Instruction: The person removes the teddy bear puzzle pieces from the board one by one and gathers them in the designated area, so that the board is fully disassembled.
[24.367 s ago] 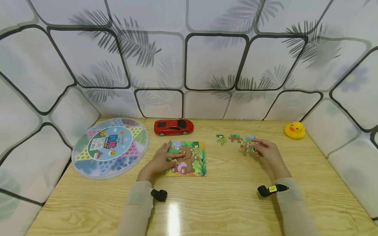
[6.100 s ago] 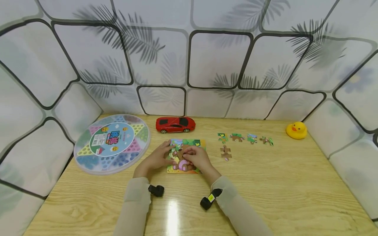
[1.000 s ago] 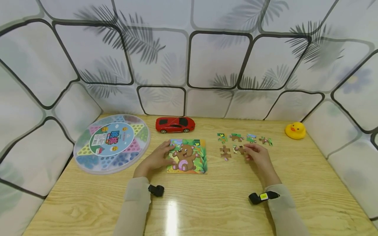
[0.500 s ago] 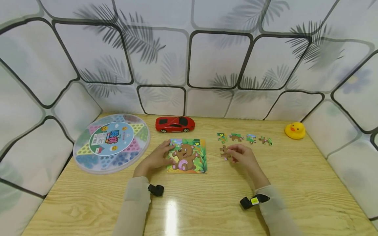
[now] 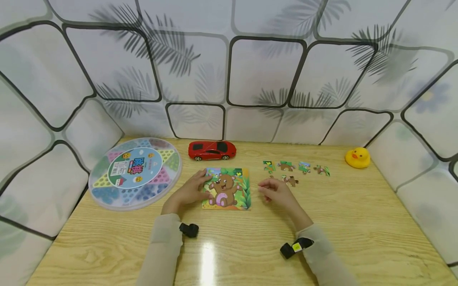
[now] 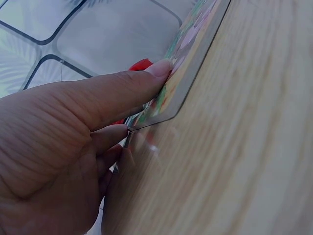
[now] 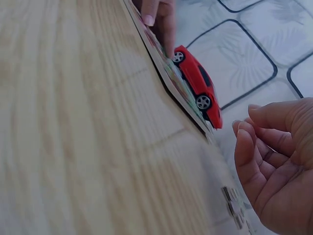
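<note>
A square bear puzzle (image 5: 229,192) lies flat on the table. My left hand (image 5: 189,192) rests at its left edge; in the left wrist view the thumb (image 6: 129,88) reaches over the face while the other fingers stay by the edge. My right hand (image 5: 279,192) hovers to the right of the puzzle, fingers loosely bent with nothing between them in the right wrist view. Several loose jigsaw pieces lie beyond it in a back row, among them a green-and-brown piece (image 5: 286,166). In front of that row is a brown piece (image 5: 290,181); another beside it is mostly hidden by my right hand.
A red toy car (image 5: 212,151) stands behind the puzzle. At the left lies a round Chinese checkers box (image 5: 168,155) with a clear lid. A yellow rubber duck (image 5: 358,158) sits at the back right, close to the patterned backdrop (image 5: 264,71).
Six seconds ago my right hand was at the puzzle. Since then a brown piece has joined the loose ones, and my right hand has moved left from it toward the puzzle. My left hand stays put.
</note>
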A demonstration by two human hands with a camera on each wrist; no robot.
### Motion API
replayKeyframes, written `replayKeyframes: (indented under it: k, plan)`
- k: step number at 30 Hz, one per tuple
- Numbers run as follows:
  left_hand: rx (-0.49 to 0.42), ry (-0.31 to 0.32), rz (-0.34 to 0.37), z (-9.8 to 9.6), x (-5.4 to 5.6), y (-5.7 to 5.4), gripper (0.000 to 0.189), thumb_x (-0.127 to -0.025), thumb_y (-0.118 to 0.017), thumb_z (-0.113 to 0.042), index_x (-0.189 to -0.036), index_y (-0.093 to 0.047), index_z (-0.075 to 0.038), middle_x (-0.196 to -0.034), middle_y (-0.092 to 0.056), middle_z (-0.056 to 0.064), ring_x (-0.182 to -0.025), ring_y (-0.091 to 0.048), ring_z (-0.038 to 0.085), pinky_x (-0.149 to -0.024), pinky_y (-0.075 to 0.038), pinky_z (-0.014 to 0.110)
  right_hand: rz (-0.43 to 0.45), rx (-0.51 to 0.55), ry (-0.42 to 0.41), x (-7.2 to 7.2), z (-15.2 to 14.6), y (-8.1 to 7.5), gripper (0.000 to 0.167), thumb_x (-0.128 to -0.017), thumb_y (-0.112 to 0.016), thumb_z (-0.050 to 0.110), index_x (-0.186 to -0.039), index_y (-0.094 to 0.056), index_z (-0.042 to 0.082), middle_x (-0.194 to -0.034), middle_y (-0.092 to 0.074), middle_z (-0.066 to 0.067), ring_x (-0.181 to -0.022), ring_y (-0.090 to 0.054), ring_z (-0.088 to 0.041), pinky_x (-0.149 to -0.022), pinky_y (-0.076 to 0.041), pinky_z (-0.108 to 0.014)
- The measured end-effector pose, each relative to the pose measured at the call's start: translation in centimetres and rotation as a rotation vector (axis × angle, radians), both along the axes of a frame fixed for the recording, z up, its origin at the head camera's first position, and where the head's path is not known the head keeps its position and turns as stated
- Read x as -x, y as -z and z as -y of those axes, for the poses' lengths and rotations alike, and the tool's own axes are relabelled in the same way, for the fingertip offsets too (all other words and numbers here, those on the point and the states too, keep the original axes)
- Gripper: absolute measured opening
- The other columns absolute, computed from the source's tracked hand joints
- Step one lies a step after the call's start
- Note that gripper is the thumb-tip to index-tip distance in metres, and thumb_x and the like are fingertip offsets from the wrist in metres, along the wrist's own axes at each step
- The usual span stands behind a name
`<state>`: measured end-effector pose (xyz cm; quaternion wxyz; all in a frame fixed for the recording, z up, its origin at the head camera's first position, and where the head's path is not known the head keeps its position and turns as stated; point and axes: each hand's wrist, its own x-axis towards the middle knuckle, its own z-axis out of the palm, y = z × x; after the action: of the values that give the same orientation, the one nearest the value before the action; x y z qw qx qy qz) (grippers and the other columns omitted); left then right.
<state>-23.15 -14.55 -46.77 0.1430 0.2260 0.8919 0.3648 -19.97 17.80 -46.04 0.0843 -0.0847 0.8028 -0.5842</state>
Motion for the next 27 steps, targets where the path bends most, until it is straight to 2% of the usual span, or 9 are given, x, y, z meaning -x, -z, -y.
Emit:
replayKeyframes:
  k: [4,13,20,27]
  plan:
    - [0.0,0.0,-0.002,-0.1,0.0,-0.1,0.072,-0.083,-0.073,-0.026,-0.143,-0.04,-0.003,-0.157,-0.013,0.017,-0.144,-0.004,0.036,-0.113,-0.009,0.054,0.002,-0.023,-0.047,-0.1,1.0,0.2,0.027,-0.092,-0.062,0.011,-0.11,-0.06,-0.01,-0.081,-0.062,-0.014,-0.059,-0.053,-0.01,-0.054,-0.05,-0.023]
    - [0.01,0.003,0.0,-0.2,0.2,0.0,0.072,-0.083,-0.072,-0.026,-0.144,-0.039,-0.004,-0.157,-0.012,0.017,-0.144,-0.004,0.036,-0.113,-0.009,0.054,0.01,-0.024,-0.154,-0.4,2.9,0.7,0.031,-0.091,-0.061,0.004,-0.117,-0.055,-0.012,-0.087,-0.062,-0.02,-0.06,-0.056,-0.014,-0.053,-0.051,-0.025]
    - [0.005,0.009,0.007,-0.2,0.1,-0.3,0.072,-0.084,-0.072,-0.026,-0.144,-0.039,-0.003,-0.156,-0.011,0.018,-0.143,-0.003,0.037,-0.113,-0.009,0.055,0.007,-0.111,-0.176,-0.5,3.7,0.9,0.032,-0.09,-0.063,0.007,-0.118,-0.055,-0.006,-0.083,-0.062,-0.009,-0.061,-0.057,-0.012,-0.054,-0.051,-0.026]
    - [-0.005,0.009,0.023,-0.1,0.0,-0.4,0.071,-0.084,-0.072,-0.024,-0.143,-0.039,-0.002,-0.156,-0.01,0.019,-0.143,-0.002,0.038,-0.112,-0.008,0.056,-0.013,-0.188,-0.18,-0.3,4.1,1.0,0.034,-0.087,-0.065,0.006,-0.119,-0.058,0.0,-0.077,-0.059,-0.003,-0.057,-0.053,-0.011,-0.051,-0.048,-0.024]
